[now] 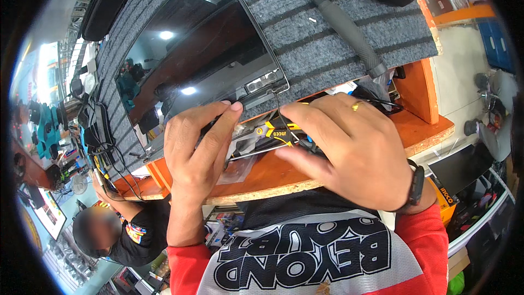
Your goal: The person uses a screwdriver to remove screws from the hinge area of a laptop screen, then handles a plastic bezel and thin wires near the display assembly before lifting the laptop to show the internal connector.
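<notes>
A glossy black screen panel (202, 43) lies tilted on a grey ribbed mat (295, 27). Small metallic parts (262, 82) are exposed at its near right corner. My left hand (199, 145) is at the panel's near edge, fingertips pressed together; what they pinch, if anything, is hidden. A thin black wire (277, 98) hangs from the corner past my right index fingertip. My right hand (355, 147) hovers over an open drawer, thumb and index finger apart. Beneath it are yellow-and-black handled pliers (281, 133), partly covered.
A dark-handled pen-shaped screwdriver (346, 30) rests on the mat. The wooden drawer (404, 131) holds loose tools and clear plastic. Black cables (101, 131) bunch at the mat's left side. Another person (128, 229) reaches toward the bench at lower left.
</notes>
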Demonstrator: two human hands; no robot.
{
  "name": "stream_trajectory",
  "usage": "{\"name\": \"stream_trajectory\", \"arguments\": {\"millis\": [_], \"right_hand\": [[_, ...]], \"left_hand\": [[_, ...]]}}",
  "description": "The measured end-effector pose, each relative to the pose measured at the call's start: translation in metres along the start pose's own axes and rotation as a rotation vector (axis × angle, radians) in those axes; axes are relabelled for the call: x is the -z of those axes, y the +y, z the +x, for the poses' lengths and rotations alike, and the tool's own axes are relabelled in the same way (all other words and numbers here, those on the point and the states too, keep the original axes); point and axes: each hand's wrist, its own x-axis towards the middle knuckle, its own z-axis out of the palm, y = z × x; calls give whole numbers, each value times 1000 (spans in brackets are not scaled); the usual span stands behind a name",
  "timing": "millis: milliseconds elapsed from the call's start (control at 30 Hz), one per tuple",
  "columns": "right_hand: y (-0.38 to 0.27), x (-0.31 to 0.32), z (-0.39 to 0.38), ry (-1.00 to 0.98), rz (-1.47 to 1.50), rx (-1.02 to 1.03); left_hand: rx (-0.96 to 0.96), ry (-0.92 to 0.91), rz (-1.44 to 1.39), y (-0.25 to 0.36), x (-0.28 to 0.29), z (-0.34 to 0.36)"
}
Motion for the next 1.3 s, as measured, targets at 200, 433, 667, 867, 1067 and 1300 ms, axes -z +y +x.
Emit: {"name": "stream_trajectory", "arguments": {"millis": [200,433,667,867,1067,1300], "right_hand": [[16,-10,-4,92,-7,80],[17,-4,-5,41,-35,119],[20,-12,-5,113,9,109],[19,-12,-3,139,-8,92],[17,-14,-2,177,-1,85],[16,-14,0,172,11,83]], "left_hand": [[4,23,13,0,-1,-3],[10,24,7,0,0,-3],[4,68,-27,-1,-4,-2],[4,88,-50,-3,-4,-3],[9,95,-68,-3,-5,-4],[-1,114,-66,-5,-6,-6]]}}
